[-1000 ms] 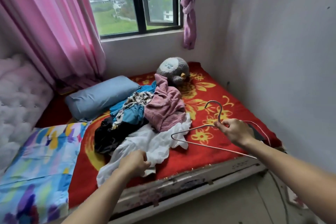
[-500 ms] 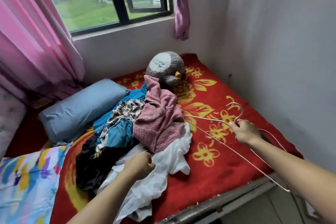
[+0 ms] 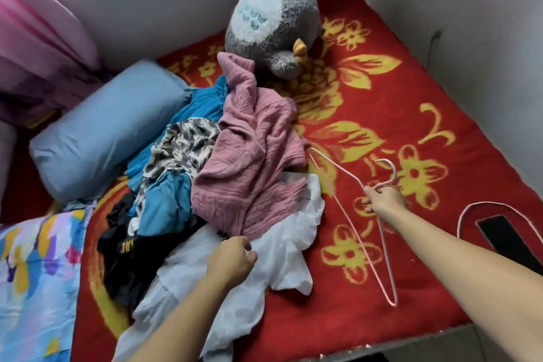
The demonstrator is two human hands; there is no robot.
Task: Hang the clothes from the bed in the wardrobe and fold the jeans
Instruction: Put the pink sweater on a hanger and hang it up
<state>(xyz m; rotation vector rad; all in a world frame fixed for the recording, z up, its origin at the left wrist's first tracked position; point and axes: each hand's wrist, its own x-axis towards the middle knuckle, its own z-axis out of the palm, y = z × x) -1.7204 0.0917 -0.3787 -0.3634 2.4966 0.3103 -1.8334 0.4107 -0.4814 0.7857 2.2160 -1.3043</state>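
While closer, hanger [image 3: 357, 216] perhaps lower.

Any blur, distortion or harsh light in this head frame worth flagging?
Head view: soft, even light, no glare; wide-angle bending at the edges; pink curtain and patterned quilt smeared; pink hanger in the right hand and the left hand on the white garment fairly sharp.

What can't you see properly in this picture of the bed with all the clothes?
- Head view: the jeans can't be picked out; the clothes pile overlaps itself.
- Wardrobe: outside the frame.
- Black garment: its lettering is too small and crumpled to read.
- Left hand: fingertips curl into the white garment, hiding the grip.
- Second hanger: cut off by the right edge.
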